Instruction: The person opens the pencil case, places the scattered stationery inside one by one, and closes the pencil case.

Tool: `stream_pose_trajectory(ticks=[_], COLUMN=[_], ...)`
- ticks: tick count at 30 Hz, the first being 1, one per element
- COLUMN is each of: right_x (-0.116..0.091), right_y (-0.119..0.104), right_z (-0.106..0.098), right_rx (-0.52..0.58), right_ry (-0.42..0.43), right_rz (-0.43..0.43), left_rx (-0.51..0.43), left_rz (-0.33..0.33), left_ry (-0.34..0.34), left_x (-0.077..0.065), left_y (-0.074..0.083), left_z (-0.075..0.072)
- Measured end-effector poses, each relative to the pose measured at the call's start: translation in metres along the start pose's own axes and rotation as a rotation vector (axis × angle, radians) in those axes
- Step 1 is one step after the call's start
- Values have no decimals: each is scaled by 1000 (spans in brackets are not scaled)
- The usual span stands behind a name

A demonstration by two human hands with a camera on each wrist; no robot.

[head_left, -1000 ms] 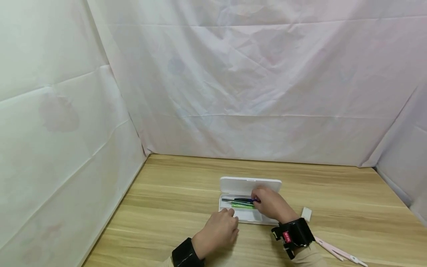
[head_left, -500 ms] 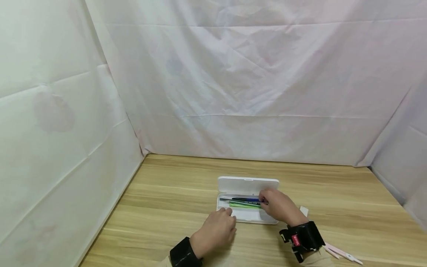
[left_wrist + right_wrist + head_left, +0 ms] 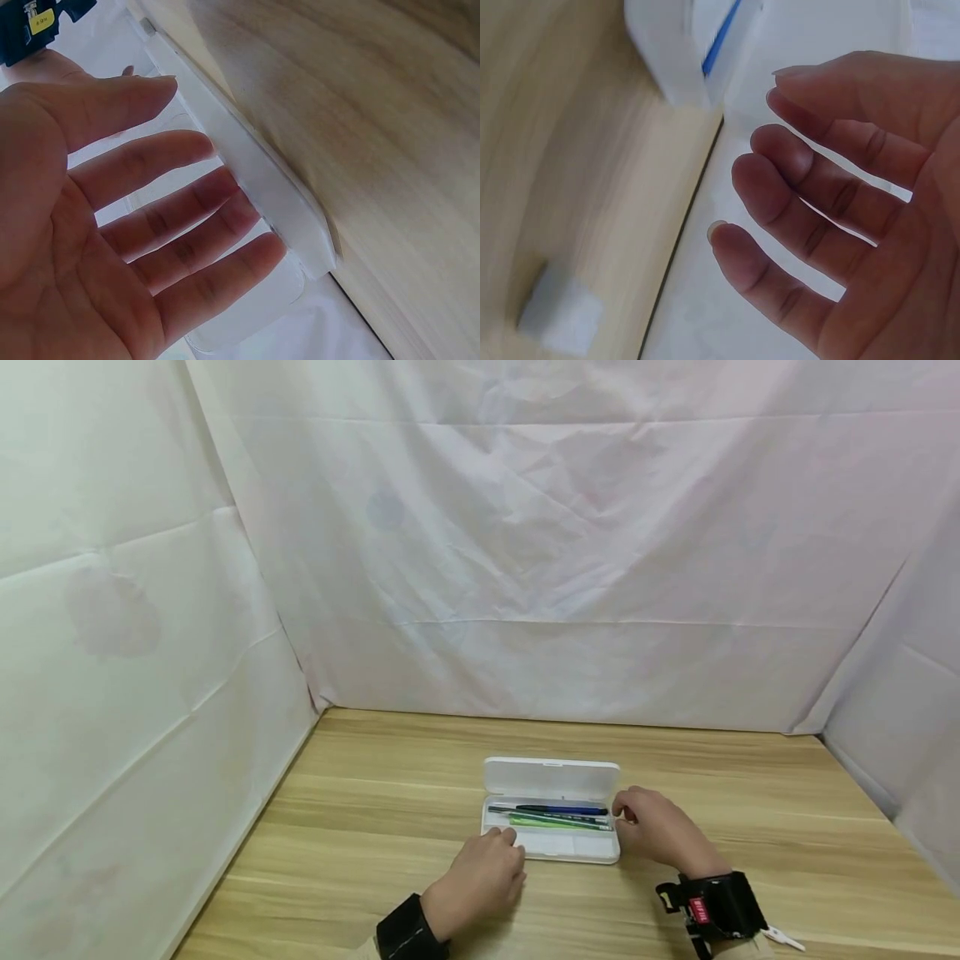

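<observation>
A white pencil case [image 3: 543, 854] lies on the table with its lid raised. In its back compartment are a dark blue pen [image 3: 585, 811], dark green pencils [image 3: 551, 815] and a light green strip [image 3: 531, 822]. My left hand [image 3: 478, 881] rests its fingertips against the case's front wall; the left wrist view shows those fingers loosely bent on the white edge [image 3: 240, 154]. Just beyond the right end of the case hovers my right hand [image 3: 663, 831], fingers loosely curved and holding nothing. The blue pen's end [image 3: 718, 45] shows in the right wrist view.
A white eraser [image 3: 561, 311] lies on the table in the right wrist view; the right hand hides it from the head view. One end of a pale pink tool [image 3: 785, 937] shows past the right wristband. White cloth [image 3: 555, 568] hangs behind and beside the wooden table.
My right hand has let go of the blue pen, which now lies in the case, and has moved right, out past the case's end. The left hand stays at the front edge.
</observation>
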State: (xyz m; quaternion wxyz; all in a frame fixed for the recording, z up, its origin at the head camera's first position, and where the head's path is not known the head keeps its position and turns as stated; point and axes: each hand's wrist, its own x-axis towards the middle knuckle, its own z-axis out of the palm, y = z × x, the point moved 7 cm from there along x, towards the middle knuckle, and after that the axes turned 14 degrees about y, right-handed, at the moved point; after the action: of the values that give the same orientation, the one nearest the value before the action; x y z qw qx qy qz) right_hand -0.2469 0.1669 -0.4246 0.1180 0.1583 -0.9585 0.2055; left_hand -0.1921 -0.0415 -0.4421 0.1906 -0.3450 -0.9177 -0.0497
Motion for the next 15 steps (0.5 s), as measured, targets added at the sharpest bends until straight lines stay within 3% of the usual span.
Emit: stream_pose_trajectory(ticks=[15], right_x=[-2], right_y=[28], right_z=[-17], right_rx=[-2], right_ry=[-5], right_rz=[54], left_rx=[-7], left_rz=[-4], left_ry=[25], left_x=[-3], left_y=[-2], left_z=[-4])
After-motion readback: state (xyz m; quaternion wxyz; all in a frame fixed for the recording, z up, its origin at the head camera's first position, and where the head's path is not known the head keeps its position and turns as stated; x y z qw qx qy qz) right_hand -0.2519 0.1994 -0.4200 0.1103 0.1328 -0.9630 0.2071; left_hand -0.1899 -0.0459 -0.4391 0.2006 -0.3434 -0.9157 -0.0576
